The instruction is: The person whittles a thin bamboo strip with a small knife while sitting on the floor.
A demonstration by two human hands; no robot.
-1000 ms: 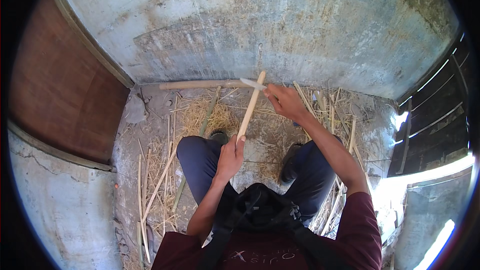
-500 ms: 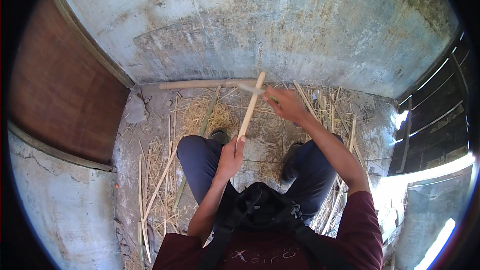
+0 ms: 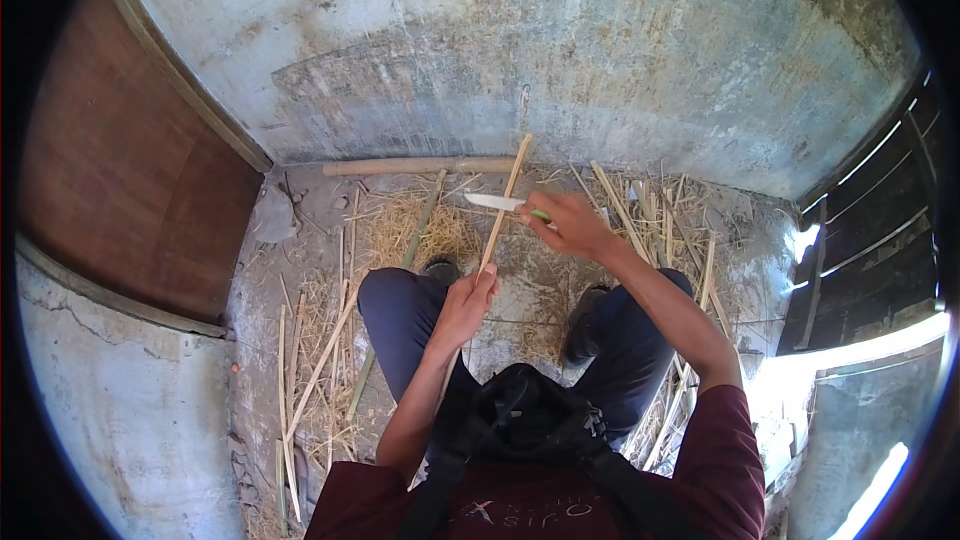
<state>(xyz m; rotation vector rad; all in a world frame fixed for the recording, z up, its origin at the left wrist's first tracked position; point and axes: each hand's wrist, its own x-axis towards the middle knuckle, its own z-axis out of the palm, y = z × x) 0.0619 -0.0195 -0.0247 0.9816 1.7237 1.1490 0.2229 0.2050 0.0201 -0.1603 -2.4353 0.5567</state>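
My left hand (image 3: 466, 306) is closed round a pale strip that looks like split bamboo (image 3: 497, 227). The strip slants up and away from me, its far end pointing at the wall, and its near end runs back under my left forearm. In my closed right hand (image 3: 571, 223) is a knife (image 3: 493, 201) with a light blade and a green handle. The blade points left and lies across the upper part of the strip. Whether its edge bites into the strip I cannot tell.
Shavings (image 3: 420, 227) and long strips (image 3: 324, 372) litter the floor left of my legs, with more strips (image 3: 628, 210) on the right. A thick bamboo pole (image 3: 425, 167) lies along the wall (image 3: 560, 70). A brown door panel (image 3: 130, 160) stands left, dark slats (image 3: 870, 240) right.
The strip has turned in my left hand and now shows a narrower side. The knife has dropped slightly nearer to me along it, and its blade is no longer blurred.
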